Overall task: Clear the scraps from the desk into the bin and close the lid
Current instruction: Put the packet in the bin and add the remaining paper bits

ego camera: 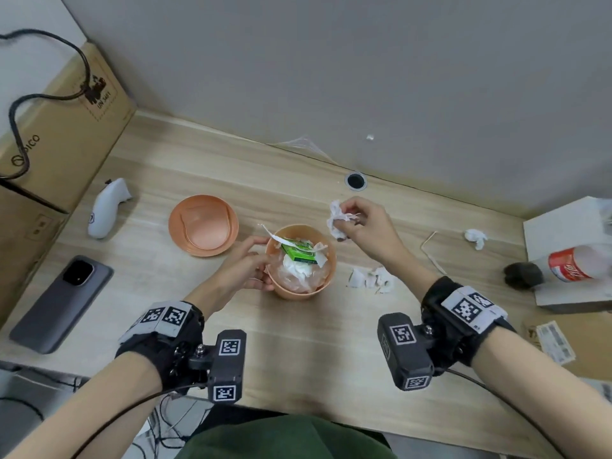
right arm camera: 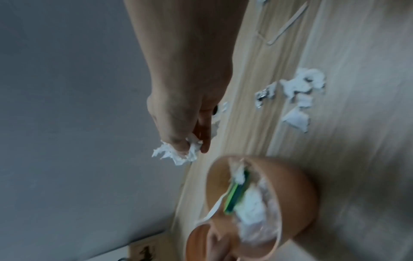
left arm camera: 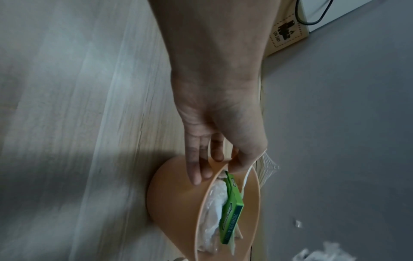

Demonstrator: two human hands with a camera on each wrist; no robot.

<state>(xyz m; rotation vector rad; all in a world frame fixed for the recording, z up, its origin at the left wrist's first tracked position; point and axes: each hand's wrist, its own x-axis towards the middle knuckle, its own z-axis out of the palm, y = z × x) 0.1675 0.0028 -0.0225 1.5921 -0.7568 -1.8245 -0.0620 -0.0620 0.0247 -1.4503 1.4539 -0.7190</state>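
Observation:
A small orange bin (ego camera: 326, 260) stands mid-desk, holding white tissue, clear plastic and a green box (ego camera: 299, 254). My left hand (ego camera: 251, 265) grips the bin's left rim (left arm camera: 214, 164), thumb on the edge and fingers on the outside wall. My right hand (ego camera: 352, 223) hovers just right of and beyond the bin, pinching a crumpled white tissue (ego camera: 336, 217) (right arm camera: 176, 153). The orange lid (ego camera: 203, 225) lies upside down to the bin's left. Torn white scraps (ego camera: 371, 276) (right arm camera: 295, 95) lie right of the bin, with another tissue wad (ego camera: 476, 236) and thin wooden sticks (ego camera: 432, 248) farther right.
A grey phone (ego camera: 61, 303) and a white controller (ego camera: 106, 208) lie at the left, beside cardboard boxes (ego camera: 63, 127). A tipped cola bottle (ego camera: 563, 265) rests on a white box at the right edge. A cable hole (ego camera: 355, 180) sits by the grey wall.

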